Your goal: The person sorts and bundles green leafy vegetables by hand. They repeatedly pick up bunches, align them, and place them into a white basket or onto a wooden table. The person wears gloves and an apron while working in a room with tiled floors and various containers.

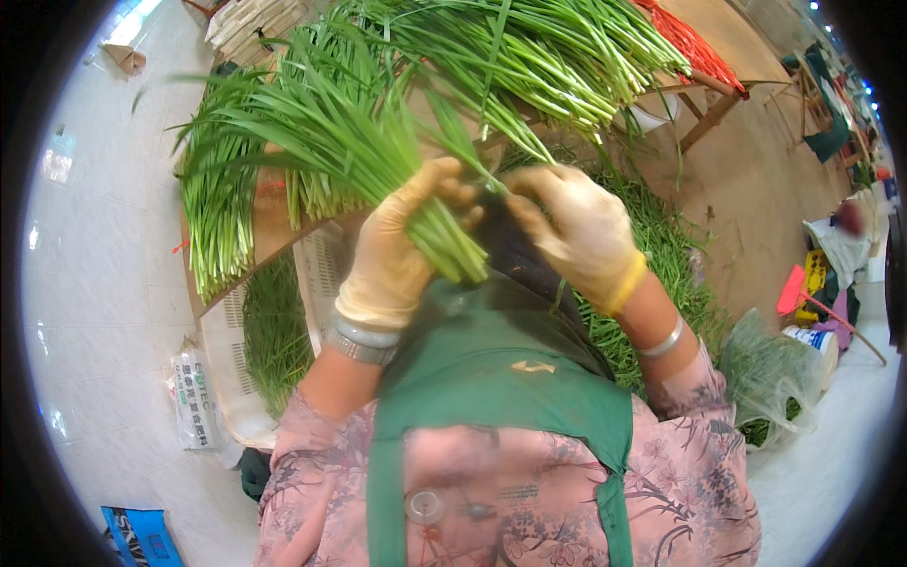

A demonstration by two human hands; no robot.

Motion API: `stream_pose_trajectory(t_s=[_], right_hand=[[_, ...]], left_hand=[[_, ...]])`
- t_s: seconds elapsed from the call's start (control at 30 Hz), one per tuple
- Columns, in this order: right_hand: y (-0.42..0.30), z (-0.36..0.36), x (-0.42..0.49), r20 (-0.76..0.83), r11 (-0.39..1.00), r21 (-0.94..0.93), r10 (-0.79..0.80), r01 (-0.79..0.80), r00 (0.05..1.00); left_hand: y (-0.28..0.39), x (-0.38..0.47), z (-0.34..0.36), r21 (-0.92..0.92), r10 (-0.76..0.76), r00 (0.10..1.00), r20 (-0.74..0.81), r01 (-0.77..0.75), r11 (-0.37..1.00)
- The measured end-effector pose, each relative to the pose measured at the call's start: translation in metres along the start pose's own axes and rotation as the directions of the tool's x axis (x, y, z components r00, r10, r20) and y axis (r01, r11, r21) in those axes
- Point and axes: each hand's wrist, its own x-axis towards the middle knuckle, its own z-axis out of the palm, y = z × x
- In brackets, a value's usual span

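My left hand (397,241), in a pale rubber glove, is closed around a bunch of garlic chives (340,149). The leaves fan out to the upper left and the pale stem ends (460,255) stick out below my fingers. My right hand (581,220), gloved too and slightly blurred, pinches a few chive stalks (489,177) close to the bunch. Beyond my hands, a large loose heap of chives (538,64) covers the wooden table (276,205). Two sorted piles, a left one (223,191) and a middle one (319,191), lie at the table's left side.
Red ties (698,49) hang at the table's right corner. A white plastic crate (234,383) holding greens stands at lower left. Trimmed leaves (652,227) are heaped on the floor to the right, near a clear plastic bag (769,375) of greens and a red-headed tool (790,287).
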Motion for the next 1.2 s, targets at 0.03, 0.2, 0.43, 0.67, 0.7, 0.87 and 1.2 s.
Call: stream_pose_trajectory(t_s=[0.03, 0.2, 0.43, 0.67, 0.7, 0.87, 1.2], right_hand=[[-0.004, 0.011, 0.012, -0.015, 0.991, -0.132, -0.007, 0.005, 1.0], [0.02, 0.059, 0.004, 0.193, 0.959, -0.211, 0.228, -0.186, 0.954], [-0.008, 0.041, -0.014, 0.077, 0.997, -0.015, -0.075, 0.076, 0.994], [-0.009, -0.001, -0.064, -0.013, 0.994, 0.105, 0.03, -0.029, 0.999], [-0.006, -0.015, -0.075, -0.004, 0.989, 0.127, 0.073, -0.072, 0.997], [0.054, -0.059, -0.099, 0.437, 0.658, -0.711, 0.69, -0.248, 0.577], [0.045, 0.008, 0.025, 0.253, 0.913, -0.281, 0.367, -0.295, 0.895]], left_hand=[[0.001, 0.004, -0.006, -0.014, 0.01, 0.999, 0.049, -0.009, 1.0], [-0.004, 0.024, -0.037, 0.129, 0.052, 0.995, 0.081, -0.062, 0.99], [-0.028, 0.037, -0.038, 0.3, 0.053, 0.995, -0.084, -0.026, 0.953], [-0.029, 0.032, -0.041, 0.145, 0.031, 0.996, -0.079, -0.019, 0.989], [-0.027, 0.031, -0.04, 0.106, 0.015, 0.998, -0.063, -0.009, 0.994], [-0.018, 0.028, -0.035, -0.108, -0.167, 0.978, 0.129, 0.181, 0.978], [0.01, 0.011, -0.022, -0.221, -0.13, 0.905, 0.405, 0.235, 0.946]])
